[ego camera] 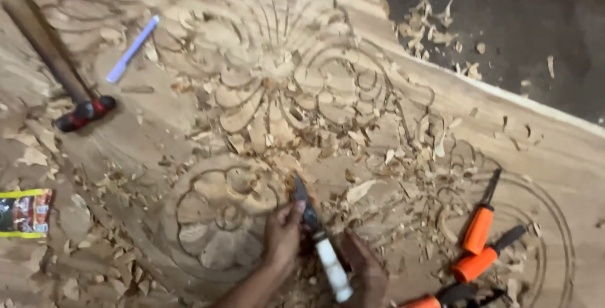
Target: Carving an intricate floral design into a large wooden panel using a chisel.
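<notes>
Pale wood fills the room: a broad carved panel (353, 113) with flower and scroll relief, littered with wood chips (94, 245). At the panel's near edge, the left hand (282, 235) pinches the dark blade of a chisel (318, 242), whose tip rests beside the lower rosette. The right hand (365, 270) sits against the chisel's white handle, though I cannot tell whether it is closed round it. The chisel looks stiff and light, sharp at the tip; the handle seems the safe place to grip, with fingers low on the blade only for steering. Right of the chisel lie orange-handled chisels (479, 245). Far up the panel to the left rest a mallet (63, 68) and a pen (132, 50).
</notes>
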